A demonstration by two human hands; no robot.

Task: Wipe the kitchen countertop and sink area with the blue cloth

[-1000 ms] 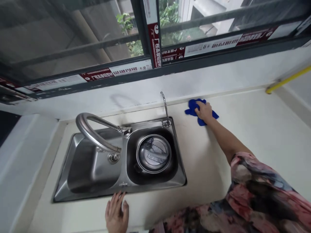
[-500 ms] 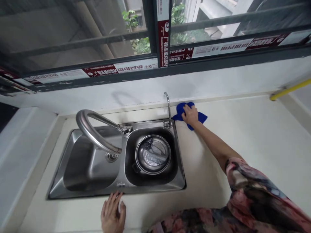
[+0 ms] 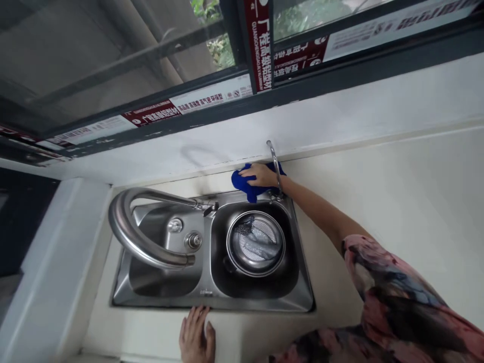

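Note:
My right hand [image 3: 262, 175] presses on a blue cloth [image 3: 245, 187] at the strip of counter behind the sink, its fingers gripping the fabric. The cloth spreads over the back rim of the sink, and the forearm passes behind the small thin tap [image 3: 273, 154]. Flat on the counter's front edge lies my left hand [image 3: 197, 337], fingers stretched out and touching the front rim of the steel sink [image 3: 260, 303]. It holds nothing.
A large curved faucet [image 3: 126, 229] arches over the left basin. In the right basin stands a round steel pot [image 3: 229, 237] with a perforated insert and a crumpled dark bag [image 3: 260, 244] in it. A window frame [image 3: 212, 101] runs above the white wall.
My right hand has moved the blue cloth left, from the counter right of the small tap to behind the right basin. My left hand stays at the front rim. The view has shifted.

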